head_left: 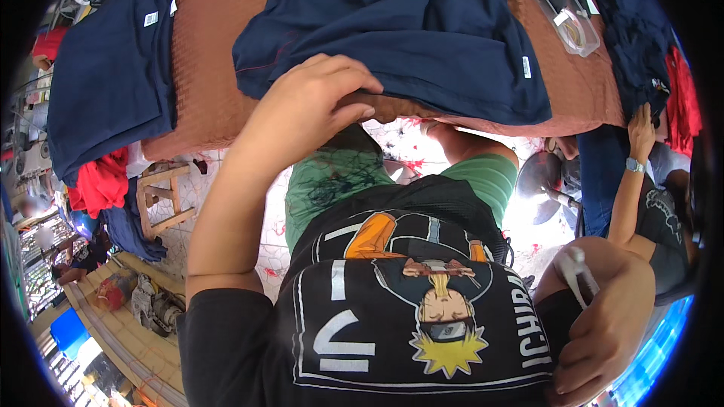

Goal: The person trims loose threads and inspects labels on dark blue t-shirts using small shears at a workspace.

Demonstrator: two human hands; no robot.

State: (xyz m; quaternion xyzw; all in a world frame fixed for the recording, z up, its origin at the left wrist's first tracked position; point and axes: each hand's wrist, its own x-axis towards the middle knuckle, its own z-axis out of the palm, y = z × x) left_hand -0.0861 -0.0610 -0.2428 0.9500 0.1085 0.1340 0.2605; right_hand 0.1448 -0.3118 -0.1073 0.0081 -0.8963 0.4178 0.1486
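Note:
A navy blue garment (392, 38) lies spread over the brown-covered table, its near edge hanging slightly over the front. My left hand (320, 94) rests at that near edge, fingers bent loosely over the cloth and thumb apart from them. At the lower right, my right hand (603, 332) is drawn back close to my body with its fingers curled. From it sticks a small pale metal tool with two prongs, which looks like thread snips (579, 275). The grip on the tool is partly hidden by the hand itself.
Folded navy cloth (113, 68) lies on the table's left end. A clear plastic case (569, 22) sits on the brown cover (204, 38) at right. Another person's hand (641, 132) touches navy cloth on the far right. A wooden bench (143, 332) stands at lower left.

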